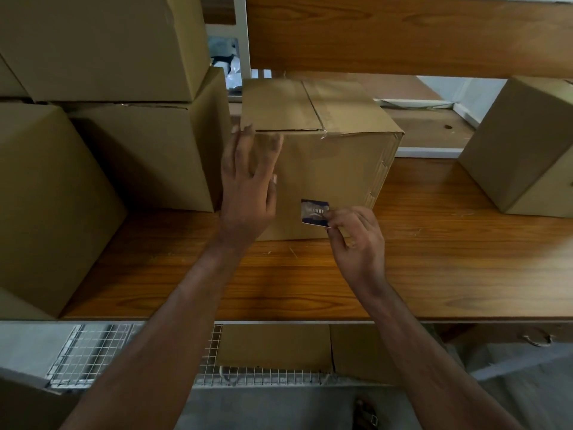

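A closed, taped cardboard box (328, 150) stands in the middle of a wooden shelf (434, 268). My left hand (248, 187) lies with straight, spread fingers against the box's front face near its upper left corner. My right hand (356, 240) pinches a small dark blue label (313, 211) between thumb and fingers and holds it against the lower part of the box's front face.
Stacked cardboard boxes (102, 144) fill the shelf's left side; another box (527, 147) stands at the right. A wooden board (403, 32) spans above. Below the shelf's front edge lie a wire mesh rack (93, 352) and flat cardboard (276, 346).
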`<state>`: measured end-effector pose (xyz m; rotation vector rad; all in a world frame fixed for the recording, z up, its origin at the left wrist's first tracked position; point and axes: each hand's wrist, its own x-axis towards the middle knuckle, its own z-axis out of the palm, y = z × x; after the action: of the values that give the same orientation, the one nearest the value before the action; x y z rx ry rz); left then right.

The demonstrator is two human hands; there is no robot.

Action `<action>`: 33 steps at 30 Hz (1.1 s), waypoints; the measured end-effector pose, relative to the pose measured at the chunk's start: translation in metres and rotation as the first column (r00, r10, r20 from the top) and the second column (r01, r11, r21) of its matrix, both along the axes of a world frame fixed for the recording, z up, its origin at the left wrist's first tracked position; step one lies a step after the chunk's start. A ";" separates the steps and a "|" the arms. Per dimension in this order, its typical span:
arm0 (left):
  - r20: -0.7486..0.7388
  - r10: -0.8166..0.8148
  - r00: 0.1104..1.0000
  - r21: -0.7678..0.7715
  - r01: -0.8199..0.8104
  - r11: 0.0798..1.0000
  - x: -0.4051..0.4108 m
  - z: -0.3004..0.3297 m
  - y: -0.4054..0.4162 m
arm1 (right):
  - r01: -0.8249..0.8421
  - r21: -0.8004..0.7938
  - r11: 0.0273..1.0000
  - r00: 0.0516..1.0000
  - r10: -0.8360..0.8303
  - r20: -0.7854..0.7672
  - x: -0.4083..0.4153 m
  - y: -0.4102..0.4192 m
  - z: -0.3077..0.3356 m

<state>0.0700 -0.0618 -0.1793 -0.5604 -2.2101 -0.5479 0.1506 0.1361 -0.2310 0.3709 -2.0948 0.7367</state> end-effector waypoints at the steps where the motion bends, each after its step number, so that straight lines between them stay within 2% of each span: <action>1: -0.014 -0.017 1.000 0.017 0.018 1.000 0.010 -0.007 0.001 | -0.003 -0.005 1.000 1.000 0.003 -0.012 0.002 0.001 0.003; 3: 0.003 -0.069 0.998 0.038 0.069 0.997 0.026 -0.020 0.004 | -0.006 -0.034 0.999 1.000 0.005 -0.015 0.005 0.003 0.007; 8: 0.183 -0.277 0.943 0.052 0.272 0.961 0.039 -0.033 0.014 | 0.017 -0.152 0.988 0.999 -0.010 0.048 0.007 -0.001 0.022; 10: 0.237 -0.343 0.909 0.162 0.311 0.936 0.042 -0.031 0.018 | 0.002 -0.199 0.980 0.997 0.013 0.074 0.005 -0.003 0.029; 13: 0.343 -0.427 0.837 0.385 0.289 0.876 0.048 -0.020 0.021 | -0.034 -0.266 0.963 0.993 0.063 0.103 0.002 -0.005 0.039; 15: 0.389 -0.489 0.780 0.482 0.280 0.830 0.052 -0.010 0.023 | -0.046 -0.334 0.941 0.989 0.091 0.120 0.000 -0.008 0.045; 21: 0.427 -0.510 0.747 0.602 0.186 0.776 0.057 0.009 0.023 | -0.048 -0.406 0.913 0.986 0.108 0.127 -0.004 -0.012 0.056; 23: 0.418 -0.493 0.763 0.615 0.161 0.772 0.058 0.015 0.022 | -0.014 -0.368 0.930 0.992 0.058 0.110 -0.005 -0.011 0.057; 26: 0.399 -0.478 0.783 0.657 0.119 0.744 0.058 0.021 0.020 | 0.000 -0.410 0.912 0.987 0.066 0.147 -0.003 -0.012 0.060; 33: 0.361 -0.552 0.751 0.739 0.131 0.661 0.057 0.028 0.023 | -0.024 -0.435 0.900 0.974 0.119 0.193 0.005 -0.017 0.062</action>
<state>0.1268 -0.0386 -0.1517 -0.4658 -2.1700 -1.8737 0.1552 0.1196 -0.1691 0.1257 -2.0465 1.3042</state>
